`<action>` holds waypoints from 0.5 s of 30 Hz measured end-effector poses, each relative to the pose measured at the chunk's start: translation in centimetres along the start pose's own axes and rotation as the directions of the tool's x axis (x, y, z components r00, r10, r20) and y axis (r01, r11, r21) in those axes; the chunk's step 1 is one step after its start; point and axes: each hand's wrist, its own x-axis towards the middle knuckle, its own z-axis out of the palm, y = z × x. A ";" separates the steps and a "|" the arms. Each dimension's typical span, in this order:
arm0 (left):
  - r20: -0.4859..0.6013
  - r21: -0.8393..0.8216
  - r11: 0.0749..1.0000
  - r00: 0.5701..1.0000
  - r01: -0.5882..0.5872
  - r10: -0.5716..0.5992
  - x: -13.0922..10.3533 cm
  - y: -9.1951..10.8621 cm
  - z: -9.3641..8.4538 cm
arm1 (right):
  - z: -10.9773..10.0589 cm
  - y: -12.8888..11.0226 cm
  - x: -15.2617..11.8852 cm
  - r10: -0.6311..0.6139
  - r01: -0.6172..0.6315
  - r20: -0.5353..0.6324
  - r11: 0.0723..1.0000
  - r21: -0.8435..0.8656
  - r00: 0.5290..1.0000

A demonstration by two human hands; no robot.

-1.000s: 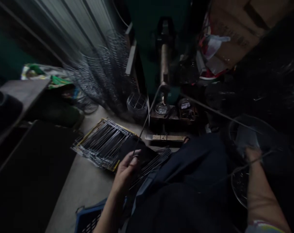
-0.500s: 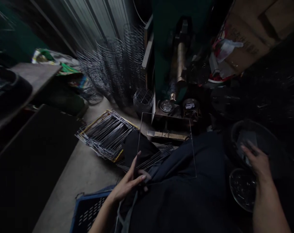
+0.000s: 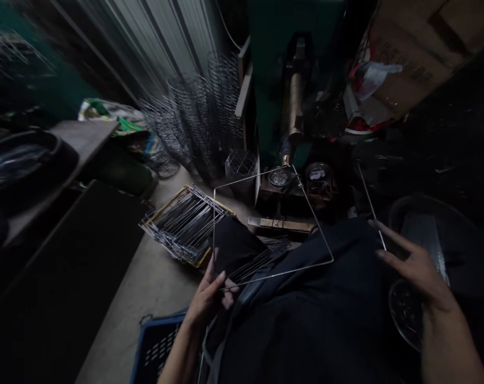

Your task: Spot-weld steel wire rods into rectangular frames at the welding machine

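My left hand (image 3: 215, 288) is closed on the lower left corner of a rectangular wire frame (image 3: 324, 234), which is tilted above my lap. The top edge of the frame passes in front of the machine's lower tip (image 3: 285, 159). On the right, my right hand (image 3: 410, 264) pinches a short straight wire rod (image 3: 368, 194) between thumb and fingers, held apart from the frame. Loose wires (image 3: 261, 258) lie by my legs, below the frame.
Stacked wire frames (image 3: 188, 224) lie on the floor at the left, behind a blue crate (image 3: 154, 346). Wire coils (image 3: 190, 117) stand further back. A dish of small metal parts (image 3: 279, 177) sits under the machine. Black tubs (image 3: 461, 229) are at the right.
The wire frame has turned and tilted, its top edge now nearer the machine tip. My left fingers have closed on it. My right hand has come up from the tub with a rod.
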 end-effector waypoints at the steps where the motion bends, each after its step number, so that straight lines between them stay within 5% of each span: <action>1: -0.005 -0.016 1.000 1.000 -0.014 0.014 0.1 -0.4 0.5 | -0.1 -0.5 -0.3 -0.015 0.015 0.000 0.999 -0.040 1.000; 5: 0.062 -0.026 1.000 0.998 -0.011 0.013 0.6 -1.4 2.4 | 0.0 -2.1 -1.4 -0.092 0.106 0.103 0.985 -0.136 0.990; 9: 0.050 -0.042 0.999 0.999 -0.013 0.015 1.0 -1.3 2.1 | 0.4 -3.2 -2.3 -0.142 0.182 0.245 0.972 -0.151 0.959; 15: 0.046 -0.055 0.998 0.999 -0.020 0.023 1.8 -0.9 2.3 | 0.1 -3.2 -2.1 -0.134 0.178 0.263 0.972 -0.154 0.955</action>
